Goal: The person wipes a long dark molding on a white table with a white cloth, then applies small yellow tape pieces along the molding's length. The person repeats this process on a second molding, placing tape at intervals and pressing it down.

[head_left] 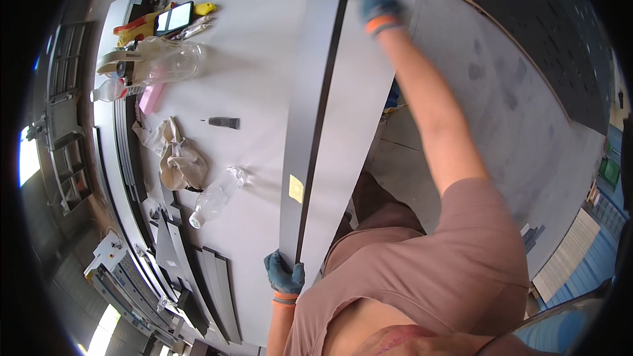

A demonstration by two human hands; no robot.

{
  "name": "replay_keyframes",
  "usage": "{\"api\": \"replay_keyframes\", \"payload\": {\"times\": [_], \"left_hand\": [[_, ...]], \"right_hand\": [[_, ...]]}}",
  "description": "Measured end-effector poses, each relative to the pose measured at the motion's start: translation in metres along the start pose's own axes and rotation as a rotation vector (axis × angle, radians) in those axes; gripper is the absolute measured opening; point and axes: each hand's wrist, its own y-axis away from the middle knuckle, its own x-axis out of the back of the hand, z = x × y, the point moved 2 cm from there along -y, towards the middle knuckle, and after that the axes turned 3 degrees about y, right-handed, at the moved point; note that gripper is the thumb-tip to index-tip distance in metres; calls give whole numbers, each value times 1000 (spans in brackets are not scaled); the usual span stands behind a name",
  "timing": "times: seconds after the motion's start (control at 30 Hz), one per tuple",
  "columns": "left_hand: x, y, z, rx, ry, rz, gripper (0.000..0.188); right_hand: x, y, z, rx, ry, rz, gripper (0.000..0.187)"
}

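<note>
**Both gloved hands on the long grey panel**

Here I see the long grey panel lying along the near edge of the white worktable, running from my lower edge away toward the top. My left hand, in a teal glove with an orange cuff, is clenched around the panel's near end. My right hand, gloved the same, rests at the panel's far end; I cannot tell whether its fingers are curled or flat. A small yellow sticker sits on the panel's face toward the near end. Left of the panel lie an empty clear bottle, a crumpled cloth and a small dark marker. Farther left, a smartphone rests on yellow tools.
</note>
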Motion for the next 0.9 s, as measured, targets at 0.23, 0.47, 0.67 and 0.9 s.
{"api": "replay_keyframes", "payload": {"times": [0.23,0.47,0.67,0.9], "left_hand": [[-17,4,-27,-35,-15,-40,64],[-24,-8,-35,-70,-66,-85,62],[-26,9,-55,-41,-145,-80,63],[-40,33,-102,-18,-288,-75,66]], "right_hand": [[129,16,125,-265,435,252,35],[63,55,82,218,402,3,30],[114,32,146,-897,-770,383,31],[135,117,125,-749,-1740,70,30]]}}
